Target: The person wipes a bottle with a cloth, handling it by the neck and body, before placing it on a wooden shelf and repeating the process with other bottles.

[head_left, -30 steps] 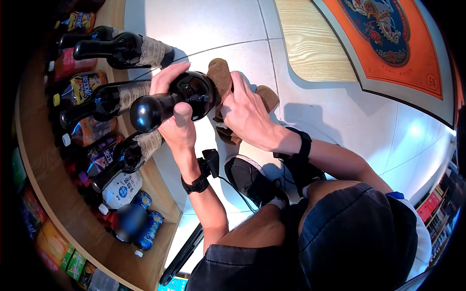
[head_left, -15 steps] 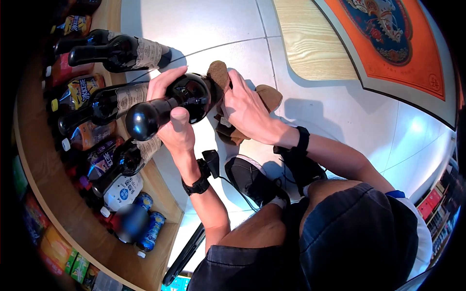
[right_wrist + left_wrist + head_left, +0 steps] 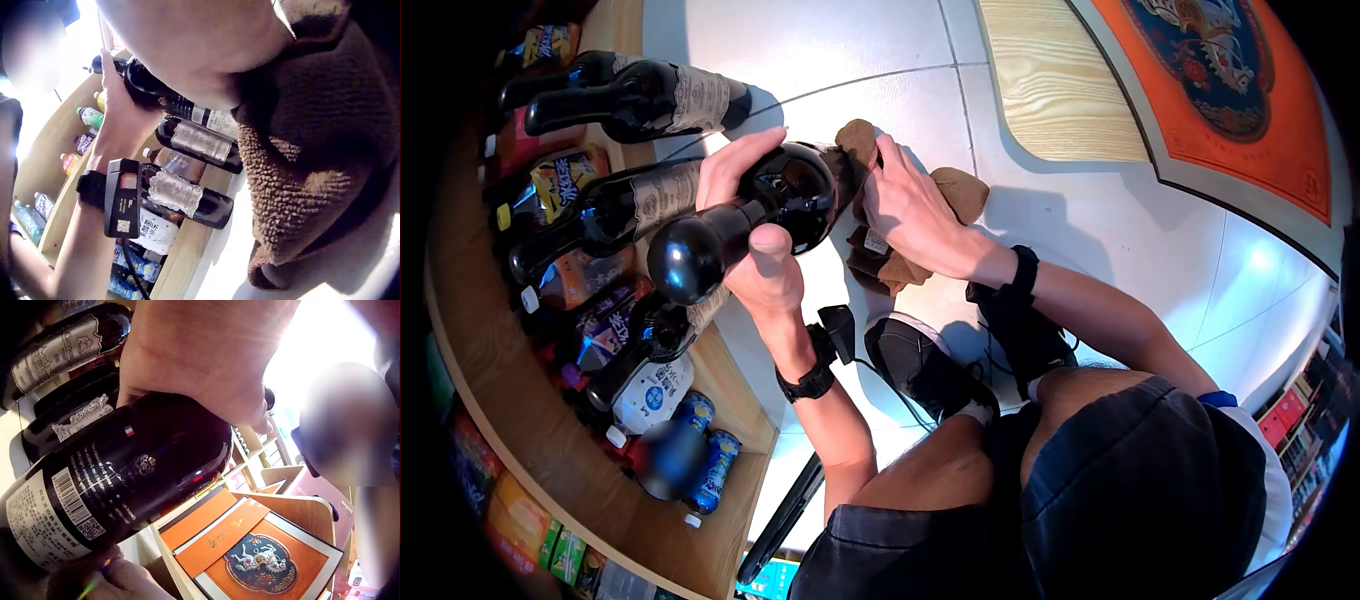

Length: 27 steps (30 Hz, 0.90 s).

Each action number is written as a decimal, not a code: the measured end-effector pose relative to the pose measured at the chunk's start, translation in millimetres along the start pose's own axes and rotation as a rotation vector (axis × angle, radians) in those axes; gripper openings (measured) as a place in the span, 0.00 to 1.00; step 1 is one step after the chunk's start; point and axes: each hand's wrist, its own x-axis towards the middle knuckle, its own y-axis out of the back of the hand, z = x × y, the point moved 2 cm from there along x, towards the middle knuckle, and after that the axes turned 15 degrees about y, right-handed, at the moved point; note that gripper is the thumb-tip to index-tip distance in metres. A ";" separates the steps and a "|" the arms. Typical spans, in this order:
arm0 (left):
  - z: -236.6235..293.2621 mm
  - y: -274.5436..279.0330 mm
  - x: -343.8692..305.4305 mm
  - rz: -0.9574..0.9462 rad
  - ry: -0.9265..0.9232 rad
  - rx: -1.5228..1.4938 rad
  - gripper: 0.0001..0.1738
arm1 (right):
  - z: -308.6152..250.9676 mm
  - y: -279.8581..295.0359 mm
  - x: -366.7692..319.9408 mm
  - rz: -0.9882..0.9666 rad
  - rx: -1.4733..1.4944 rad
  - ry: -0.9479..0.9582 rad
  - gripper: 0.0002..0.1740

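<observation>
My left hand point(image 3: 765, 285) grips a dark wine bottle point(image 3: 800, 195) around its shoulder, thumb on the near side. The bottle is tilted, its black-capped neck toward me and to the left. In the left wrist view its back label point(image 3: 40, 519) and barcode point(image 3: 72, 497) show. At the bottle's lower end, my right hand point(image 3: 915, 220) holds a brown towel point(image 3: 857, 142), which lies against the glass. The rest of the towel hangs in folds below the hand, and in the right wrist view its rough, looped cloth point(image 3: 300, 181) fills the right side.
Several more wine bottles point(image 3: 645, 100) stand along the wooden shelf point(image 3: 740, 400) at the left, in front of plastic drink bottles point(image 3: 655, 395). A light wooden surface point(image 3: 1060, 90) carries an orange printed box point(image 3: 1240, 130) at upper right. My black shoes point(image 3: 910, 360) are on the tiled floor below.
The held bottle's neck has shifted slightly left and down in the head view. The right hand and towel have moved slightly, staying at the bottle's lower end. Both grips are unchanged.
</observation>
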 end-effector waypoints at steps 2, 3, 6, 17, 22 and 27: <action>-0.5 0.6 0.9 -0.002 0.006 -0.003 0.59 | 2.6 -2.5 -0.7 -0.027 0.005 -0.013 0.12; -0.5 0.7 1.4 -0.004 0.008 -0.007 0.59 | 1.6 -0.9 0.8 -0.024 0.011 -0.017 0.13; 1.9 -0.4 0.6 -0.006 0.012 -0.002 0.60 | 1.3 -0.6 -2.4 0.006 0.040 -0.013 0.14; 1.5 -0.4 1.6 -0.001 0.011 0.021 0.61 | 15.2 -10.4 -4.0 -0.049 0.023 -0.018 0.17; 0.9 0.6 2.2 -0.003 0.004 0.018 0.61 | 20.1 -13.2 -5.0 -0.065 -0.015 0.009 0.21; 0.9 0.6 1.8 -0.004 0.014 0.001 0.60 | 31.5 -20.1 -1.3 -0.076 0.013 -0.046 0.26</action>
